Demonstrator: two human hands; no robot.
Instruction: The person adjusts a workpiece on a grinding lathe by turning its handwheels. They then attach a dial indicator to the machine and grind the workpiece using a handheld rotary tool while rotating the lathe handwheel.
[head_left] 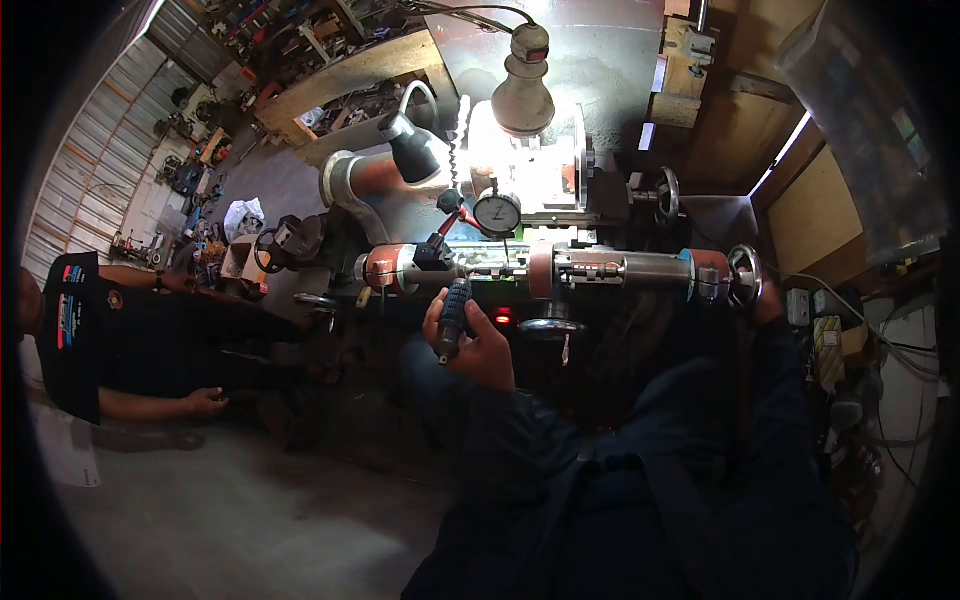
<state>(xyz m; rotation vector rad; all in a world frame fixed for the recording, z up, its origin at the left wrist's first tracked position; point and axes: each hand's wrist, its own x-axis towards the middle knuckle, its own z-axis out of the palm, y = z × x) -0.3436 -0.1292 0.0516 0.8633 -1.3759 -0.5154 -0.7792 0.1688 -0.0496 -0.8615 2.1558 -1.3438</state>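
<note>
My left hand [482, 348] is closed around a dark hand tool with a ribbed grip [455, 308]; its lower end has a small metal fitting. The tool's upper end is close to the horizontal spindle [485, 272] of a machine. Just above, a dial indicator [497, 213] hangs from a red and black arm on a black holder block [434, 254]. At the machine's right end, my right hand [768, 302] is beside a chrome handwheel [744, 276]. Its fingers are hidden, so whether it grips the rim is unclear.
A bright work lamp [522, 100] and a black lamp head [412, 148] hang over the machine. Another handwheel [552, 326] protrudes at the front. A person in a dark shirt [130, 335] stands at the left. Boxes and cables [828, 345] lie at the right.
</note>
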